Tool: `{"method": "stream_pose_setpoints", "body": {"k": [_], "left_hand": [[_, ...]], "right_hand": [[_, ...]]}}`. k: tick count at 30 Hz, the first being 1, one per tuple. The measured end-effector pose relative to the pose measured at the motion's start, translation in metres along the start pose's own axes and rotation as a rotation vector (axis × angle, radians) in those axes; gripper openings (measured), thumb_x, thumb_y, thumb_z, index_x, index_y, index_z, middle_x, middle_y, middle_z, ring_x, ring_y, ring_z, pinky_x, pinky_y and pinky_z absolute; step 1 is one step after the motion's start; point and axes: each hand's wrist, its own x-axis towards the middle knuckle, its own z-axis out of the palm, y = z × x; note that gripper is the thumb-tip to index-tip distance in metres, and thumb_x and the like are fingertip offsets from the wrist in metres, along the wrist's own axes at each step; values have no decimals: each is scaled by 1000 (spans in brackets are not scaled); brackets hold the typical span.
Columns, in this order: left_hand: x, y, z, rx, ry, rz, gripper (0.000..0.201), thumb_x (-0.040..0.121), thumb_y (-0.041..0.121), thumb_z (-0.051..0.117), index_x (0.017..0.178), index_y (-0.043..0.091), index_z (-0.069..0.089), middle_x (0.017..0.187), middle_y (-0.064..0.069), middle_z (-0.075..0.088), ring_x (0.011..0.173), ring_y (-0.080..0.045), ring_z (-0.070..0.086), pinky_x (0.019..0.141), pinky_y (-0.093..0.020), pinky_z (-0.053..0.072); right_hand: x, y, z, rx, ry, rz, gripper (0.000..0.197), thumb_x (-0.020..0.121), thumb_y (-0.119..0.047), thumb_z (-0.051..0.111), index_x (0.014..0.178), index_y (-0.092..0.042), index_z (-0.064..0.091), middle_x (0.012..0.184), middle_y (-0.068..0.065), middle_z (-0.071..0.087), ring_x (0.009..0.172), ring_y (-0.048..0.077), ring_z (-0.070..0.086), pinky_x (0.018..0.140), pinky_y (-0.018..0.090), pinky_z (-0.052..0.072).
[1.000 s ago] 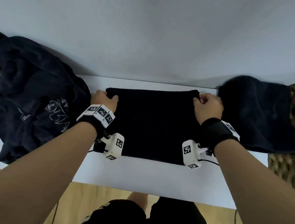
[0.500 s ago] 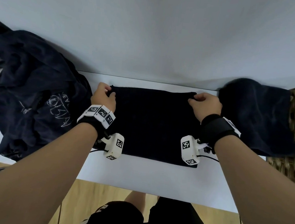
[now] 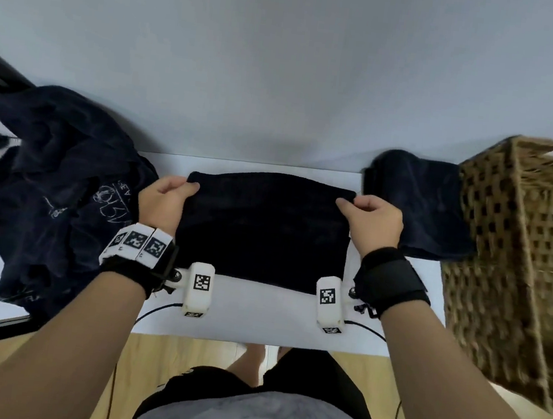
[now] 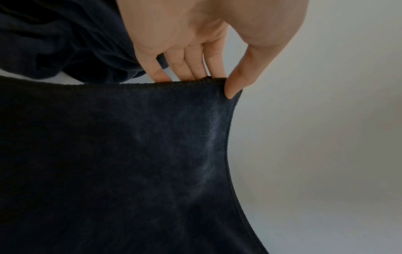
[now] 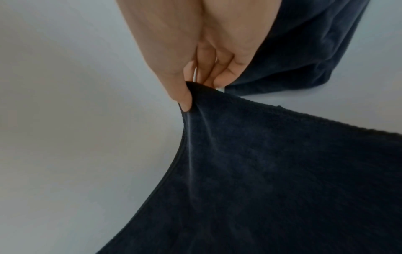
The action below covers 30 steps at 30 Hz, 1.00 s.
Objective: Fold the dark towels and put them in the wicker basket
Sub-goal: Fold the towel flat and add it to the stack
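Hands first: we see the left hand (image 3: pixel 162 204) and right hand (image 3: pixel 371 223) each pinching a far corner of the dark rectangular towel (image 3: pixel 264 228), lifting that edge off the white table (image 3: pixel 256 317). Rightward a folded dark towel (image 3: pixel 420 205) sits beside the brown wicker basket (image 3: pixel 516 271).

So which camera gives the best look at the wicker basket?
The head view: only there does the wicker basket show, at the table's right end, beside a dark towel. Both wrist views miss it; they show only fingers pinching the middle towel's corners.
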Motion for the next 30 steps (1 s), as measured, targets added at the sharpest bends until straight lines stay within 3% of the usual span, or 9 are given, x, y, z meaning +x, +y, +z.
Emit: {"method": "stream_pose_setpoints", "body": {"k": [3, 6, 7, 11, 14, 18, 22, 26, 30], "left_hand": [[-11, 9, -7, -101, 1, 31, 22, 79, 1, 68, 64, 16, 63, 61, 1, 55, 58, -10, 52, 59, -22, 44], [-17, 26, -15, -173, 2, 55, 32, 76, 2, 64, 51, 21, 55, 49, 7, 45, 48, -9, 41, 51, -23, 33], [-18, 35, -18, -175, -7, 67, 31, 73, 5, 65, 48, 21, 55, 47, 8, 43, 48, -9, 39, 51, -25, 31], [-30, 81, -35, -175, -72, 145, 15, 64, 13, 73, 53, 19, 67, 61, -3, 55, 63, -18, 51, 62, -27, 42], [-39, 123, -49, -200, -118, 238, 14, 68, 12, 77, 57, 21, 73, 66, -2, 62, 74, -21, 57, 75, -30, 47], [-66, 189, -56, -250, -137, 401, 24, 76, 7, 71, 58, 22, 71, 64, 8, 63, 73, -9, 60, 79, -25, 47], [-100, 256, -63, -257, -118, 570, 17, 73, 11, 68, 61, 24, 69, 67, 6, 60, 76, -12, 57, 84, -28, 49], [-128, 301, -76, -207, -31, 746, 22, 71, 10, 68, 59, 29, 66, 58, 19, 63, 57, 4, 54, 58, -7, 43], [-145, 308, -85, -113, 90, 768, 20, 72, 9, 71, 59, 21, 60, 56, 19, 62, 52, 7, 51, 54, -4, 41]], "right_hand": [[-23, -6, -20, 56, 68, -44, 22, 73, -27, 85, 62, -23, 66, 59, -21, 62, 62, -8, 57, 63, 0, 41], [-40, -22, -40, 103, 118, -101, 27, 76, -27, 83, 61, -12, 66, 54, -6, 60, 52, 10, 51, 60, 20, 49], [-44, -30, -47, 111, 124, -119, 28, 77, -27, 82, 59, -13, 66, 52, -7, 58, 50, 8, 49, 58, 22, 48], [-52, -72, -75, 167, 139, -196, 10, 78, -29, 80, 79, -19, 78, 63, -22, 68, 62, -7, 61, 69, 20, 52], [-58, -111, -99, 200, 188, -280, 14, 75, -31, 79, 81, -18, 78, 65, -22, 68, 67, -7, 61, 77, 22, 51], [-71, -172, -136, 216, 205, -418, 5, 75, -32, 79, 76, -27, 77, 67, -26, 68, 70, -9, 63, 79, 20, 51], [-87, -228, -180, 282, 239, -556, 11, 75, -30, 79, 69, -37, 72, 69, -20, 70, 71, -5, 64, 76, 17, 49], [-104, -259, -213, 318, 256, -661, 8, 76, -32, 78, 72, -37, 73, 71, -19, 70, 70, -6, 63, 67, 6, 44], [-119, -259, -226, 310, 255, -685, 6, 77, -31, 75, 73, -35, 72, 70, -21, 68, 69, -6, 61, 63, 6, 41]]}}
